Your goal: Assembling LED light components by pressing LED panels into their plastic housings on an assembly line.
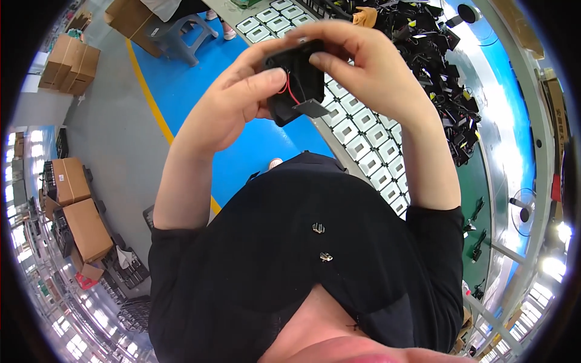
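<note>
Both my hands are raised in front of my chest around a small black square fan (301,81) with a thin red wire and a grey label tab hanging from it. My left hand (233,100) grips its left side, the thumb pressed on its face. From above and the right, my right hand (363,60) pinches its top edge with the fingers curled over it. Most of the fan's body is hidden by my fingers.
A workbench runs diagonally behind my hands, with rows of white trays (363,142) and a heap of black parts (436,54) on a green mat. Below lie a blue floor with a yellow line, a grey stool (178,33) and cardboard boxes (69,63) at left.
</note>
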The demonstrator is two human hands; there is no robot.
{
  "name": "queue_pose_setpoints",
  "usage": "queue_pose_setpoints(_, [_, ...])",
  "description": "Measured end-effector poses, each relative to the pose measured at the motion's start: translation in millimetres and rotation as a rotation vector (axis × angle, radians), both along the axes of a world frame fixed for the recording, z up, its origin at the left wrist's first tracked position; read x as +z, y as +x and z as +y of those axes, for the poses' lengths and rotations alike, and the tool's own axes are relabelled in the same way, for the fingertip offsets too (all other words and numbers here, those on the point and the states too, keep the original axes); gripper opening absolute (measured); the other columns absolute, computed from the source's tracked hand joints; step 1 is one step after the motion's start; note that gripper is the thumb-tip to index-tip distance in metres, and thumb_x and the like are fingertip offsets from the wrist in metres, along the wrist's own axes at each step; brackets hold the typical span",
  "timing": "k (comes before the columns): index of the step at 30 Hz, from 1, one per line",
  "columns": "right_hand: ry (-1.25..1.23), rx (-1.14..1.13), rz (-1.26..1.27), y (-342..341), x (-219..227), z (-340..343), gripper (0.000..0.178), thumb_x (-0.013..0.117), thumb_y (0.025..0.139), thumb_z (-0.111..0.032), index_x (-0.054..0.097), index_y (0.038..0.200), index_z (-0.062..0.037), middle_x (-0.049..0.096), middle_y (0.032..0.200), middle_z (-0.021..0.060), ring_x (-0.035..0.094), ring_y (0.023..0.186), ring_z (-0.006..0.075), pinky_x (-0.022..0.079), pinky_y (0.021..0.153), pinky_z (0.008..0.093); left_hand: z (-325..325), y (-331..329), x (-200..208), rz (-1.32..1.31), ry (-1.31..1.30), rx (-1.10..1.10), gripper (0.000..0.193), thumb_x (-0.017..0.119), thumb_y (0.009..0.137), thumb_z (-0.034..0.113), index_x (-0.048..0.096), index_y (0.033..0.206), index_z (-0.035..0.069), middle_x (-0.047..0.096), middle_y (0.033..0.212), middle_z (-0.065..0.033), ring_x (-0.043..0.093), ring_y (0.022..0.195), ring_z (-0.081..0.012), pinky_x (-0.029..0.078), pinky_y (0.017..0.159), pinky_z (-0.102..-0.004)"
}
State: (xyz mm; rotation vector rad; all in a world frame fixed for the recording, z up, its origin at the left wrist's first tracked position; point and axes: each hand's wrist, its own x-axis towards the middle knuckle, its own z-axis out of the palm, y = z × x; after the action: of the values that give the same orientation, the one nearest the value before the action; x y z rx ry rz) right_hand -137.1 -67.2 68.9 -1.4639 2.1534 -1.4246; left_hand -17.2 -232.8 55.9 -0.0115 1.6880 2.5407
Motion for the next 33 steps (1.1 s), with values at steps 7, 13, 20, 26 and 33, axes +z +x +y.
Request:
queue_pose_setpoints(7, [-0.112, -0.174, 0.148, 36, 3, 25, 0.027, 0.071, 0.07, -0.015, 0.057, 0.09, -0.0034, 0.055, 0.078, 0.0067, 0.052, 0.066, 0.0182, 0.044, 0.061, 0.0279, 18, -5, -7, 0.029, 0.173, 0.215, 0.044, 0.045, 0.084, 0.009, 0.037, 0.126, 0.004, 0.052, 0.111, -0.0091, 0.054, 0.099, -0.0168, 0.046, 0.084, -0.0341])
queue_pose_setpoints(13, [-0.013, -0.248, 0.406, 43, -5, 29, 0.012, 0.064, 0.069, -0.005, 0.054, 0.077, -0.0051, 0.054, 0.074, 0.0061, 0.057, 0.069, 0.0232, 0.043, 0.058, 0.0307, 31, -8, -3, 0.113, -0.037, 0.271, 0.045, 0.043, 0.083, 0.007, 0.034, 0.127, 0.002, 0.052, 0.111, -0.0115, 0.055, 0.098, -0.0184, 0.049, 0.08, -0.0333])
queue_pose_setpoints(20, [-0.127, -0.284, 0.957, 25, -7, 32, 0.012, 0.061, 0.064, -0.005, 0.052, 0.071, -0.0061, 0.055, 0.086, 0.0046, 0.059, 0.079, 0.0201, 0.046, 0.062, 0.0299, 40, -13, -6, 0.157, 0.135, 0.346, 0.034, 0.039, 0.089, 0.01, 0.038, 0.121, 0.0, 0.057, 0.106, -0.0146, 0.061, 0.093, -0.0226, 0.053, 0.076, -0.0364])
queue_pose_setpoints(26, [-0.146, -0.284, 0.908, 25, -10, 33, 0.016, 0.06, 0.064, -0.004, 0.055, 0.08, -0.0029, 0.056, 0.092, 0.0076, 0.059, 0.083, 0.0239, 0.049, 0.067, 0.0308, 48, -18, -11, 0.257, -0.016, 0.476, 0.033, 0.046, 0.086, 0.0, 0.04, 0.118, 0.001, 0.058, 0.1, -0.0109, 0.062, 0.087, -0.0181, 0.054, 0.071, -0.033])
queue_pose_setpoints(33, [-0.042, -0.236, 0.856, 42, 2, 35, 0.023, 0.06, 0.063, -0.002, 0.057, 0.086, 0.0002, 0.056, 0.09, 0.0095, 0.056, 0.076, 0.0236, 0.047, 0.065, 0.0312, 54, -24, -17, 0.406, -0.292, 0.605, 0.03, 0.05, 0.084, -0.003, 0.046, 0.113, 0.001, 0.054, 0.101, -0.0059, 0.054, 0.089, -0.0094, 0.046, 0.077, -0.0226])
